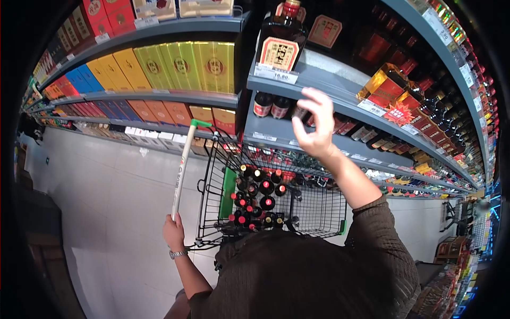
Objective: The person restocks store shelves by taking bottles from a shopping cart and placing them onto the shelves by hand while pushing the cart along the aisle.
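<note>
My left hand (174, 232), with a watch at its wrist, is closed around the white push handle (182, 173) of a shopping cart. My right hand (317, 126) is raised in front of the shelves, its fingers curved and apart, with nothing in it. Just behind it is a lower shelf with small dark bottles (280, 107). On the shelf above stands a large dark bottle (279, 45) with a red cap and a cream label. Several dark bottles (266, 187) with red, black and gold caps stand in the wire cart (321, 210), bunched at its handle end.
Boxed goods in yellow-green (183, 66), orange and blue line the shelves at left. A price tag (275, 73) edges the shelf below the large bottle. Amber bottles with a red box (383, 91) stand farther right. Pale floor tiles (117, 181) lie left of the cart.
</note>
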Available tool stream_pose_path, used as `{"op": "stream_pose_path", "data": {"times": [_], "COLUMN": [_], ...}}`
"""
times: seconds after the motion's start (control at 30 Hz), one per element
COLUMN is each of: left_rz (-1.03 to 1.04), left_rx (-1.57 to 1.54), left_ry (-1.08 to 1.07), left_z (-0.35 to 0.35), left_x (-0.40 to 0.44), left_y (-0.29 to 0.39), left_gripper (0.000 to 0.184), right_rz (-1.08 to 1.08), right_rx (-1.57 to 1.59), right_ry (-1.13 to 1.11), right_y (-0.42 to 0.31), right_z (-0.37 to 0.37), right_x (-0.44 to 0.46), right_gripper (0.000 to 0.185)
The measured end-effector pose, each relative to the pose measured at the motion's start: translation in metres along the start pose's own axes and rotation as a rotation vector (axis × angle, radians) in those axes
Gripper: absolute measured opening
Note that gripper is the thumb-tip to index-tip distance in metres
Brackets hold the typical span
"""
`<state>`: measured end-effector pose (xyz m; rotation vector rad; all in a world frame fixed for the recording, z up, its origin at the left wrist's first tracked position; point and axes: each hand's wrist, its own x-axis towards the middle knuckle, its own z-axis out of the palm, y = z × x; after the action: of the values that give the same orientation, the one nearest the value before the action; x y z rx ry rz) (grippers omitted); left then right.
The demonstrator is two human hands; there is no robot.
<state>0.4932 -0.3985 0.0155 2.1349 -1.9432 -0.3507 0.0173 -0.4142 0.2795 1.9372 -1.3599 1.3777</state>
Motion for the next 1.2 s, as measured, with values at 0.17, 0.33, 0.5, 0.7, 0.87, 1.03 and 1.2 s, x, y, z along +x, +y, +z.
{"op": "stream_pose_path", "data": {"times": [0.17, 0.33, 0.5, 0.7, 0.87, 1.03, 1.2], "left_rz": [-0.043, -0.098, -0.099, -0.063, -0.109, -0.102, -0.105], "left_rx": [0.010, 0.015, -0.043, -0.037, -0.036, -0.045, -0.056], "left_ry": [-0.058, -0.107, -0.119, -0.081, -0.113, -0.111, -0.106], "left_z": [0.002, -0.003, -0.001, 0.004, 0.004, 0.007, 0.010], "left_x": [0.003, 0.005, 0.005, 0.010, 0.009, 0.012, 0.012], "left_y": [-0.001, 0.008, 0.006, 0.004, 0.005, 0.005, -0.003], "left_gripper": [0.045, 0.045, 0.046, 0.046, 0.045, 0.043, 0.042], "right_rz": [0.546, 1.046, 1.148, 1.281, 1.129, 1.118, 1.163], "right_rx": [0.303, 0.191, 0.269, 0.004, 0.064, 0.217, 0.337], "right_ry": [-0.513, -1.270, -1.684, -1.454, -1.528, -1.815, -1.930], "right_y": [0.021, 0.008, -0.018, 0.021, 0.038, 0.021, 0.004], "right_z": [0.031, 0.029, 0.009, 0.008, 0.037, 0.071, 0.094], "right_x": [-0.195, -0.401, -0.510, -0.538, -0.517, -0.548, -0.595], "right_gripper": [0.027, 0.035, 0.051, 0.041, 0.048, 0.077, 0.077]}}
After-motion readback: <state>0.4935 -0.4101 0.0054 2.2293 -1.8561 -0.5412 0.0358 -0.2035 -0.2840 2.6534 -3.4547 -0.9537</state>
